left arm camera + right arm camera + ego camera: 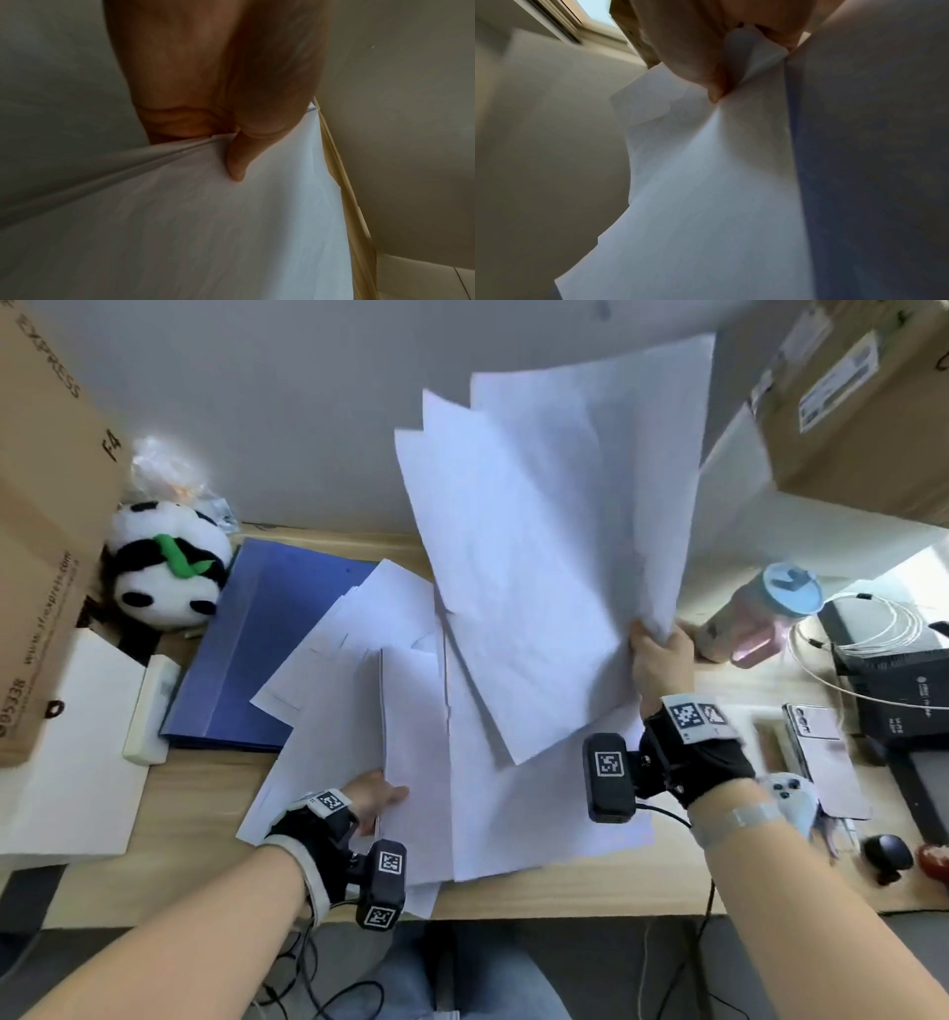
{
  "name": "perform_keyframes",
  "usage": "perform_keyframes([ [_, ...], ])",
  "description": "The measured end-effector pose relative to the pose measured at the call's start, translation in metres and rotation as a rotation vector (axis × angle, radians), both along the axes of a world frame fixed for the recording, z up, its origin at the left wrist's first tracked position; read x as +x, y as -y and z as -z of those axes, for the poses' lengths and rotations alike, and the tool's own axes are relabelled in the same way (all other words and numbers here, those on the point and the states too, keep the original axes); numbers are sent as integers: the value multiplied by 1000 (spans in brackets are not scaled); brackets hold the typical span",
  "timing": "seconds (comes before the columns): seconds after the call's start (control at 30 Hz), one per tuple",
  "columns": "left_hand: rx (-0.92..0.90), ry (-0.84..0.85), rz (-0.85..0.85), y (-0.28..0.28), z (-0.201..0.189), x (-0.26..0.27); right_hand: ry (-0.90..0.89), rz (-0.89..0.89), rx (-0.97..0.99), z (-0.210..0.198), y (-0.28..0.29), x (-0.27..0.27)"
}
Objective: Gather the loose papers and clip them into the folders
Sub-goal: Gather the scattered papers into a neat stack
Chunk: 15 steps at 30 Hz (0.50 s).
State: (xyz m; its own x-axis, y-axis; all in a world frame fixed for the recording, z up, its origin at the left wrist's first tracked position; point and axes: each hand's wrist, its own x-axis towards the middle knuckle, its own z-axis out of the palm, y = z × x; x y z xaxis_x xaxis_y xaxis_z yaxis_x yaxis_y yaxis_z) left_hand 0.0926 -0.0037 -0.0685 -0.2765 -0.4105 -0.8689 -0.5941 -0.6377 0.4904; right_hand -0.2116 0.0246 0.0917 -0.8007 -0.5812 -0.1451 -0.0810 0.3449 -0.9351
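Note:
My right hand (pixel 660 654) pinches the corner of a fan of several white sheets (pixel 544 546) and holds them raised above the desk; the right wrist view shows the thumb (pixel 713 89) pressed on those sheets (pixel 706 182). My left hand (pixel 377 796) grips the near edge of a stack of white papers (pixel 411 752) on the desk, thumb (pixel 237 162) on top of the papers (pixel 180 223). More loose sheets (pixel 539 814) lie spread beneath. A blue folder (pixel 267 649) lies flat at the back left, partly covered by papers.
A plush panda (pixel 164 562) and a cardboard box (pixel 36 531) stand at the left, with a white pad (pixel 67 762) in front. At the right are a pink bottle with a blue lid (pixel 760 613), a phone (pixel 821 752), cables and a black device (pixel 904 690). Another cardboard box (pixel 862 403) sits upper right.

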Motion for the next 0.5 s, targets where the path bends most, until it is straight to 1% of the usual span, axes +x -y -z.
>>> perform_keyframes([
  [0.03,26,-33,-19,-1,1,3,5,-43,58,17,0,5],
  [0.1,22,-42,-55,-5,-4,8,27,-74,212,45,3,18],
  [0.13,21,-57,-87,-6,-7,9,32,-75,289,54,4,24],
  [0.2,84,-93,-153,-9,-12,10,54,-98,419,70,5,36],
  [0.33,162,-107,-377,-5,-11,14,109,-120,490,100,13,54],
  [0.37,184,-114,-392,-5,-15,13,115,-121,504,106,14,57],
  [0.4,215,-114,-374,-5,-15,14,123,-122,518,108,15,59],
  [0.5,164,-135,-263,-9,-19,12,156,-121,520,117,17,62],
])
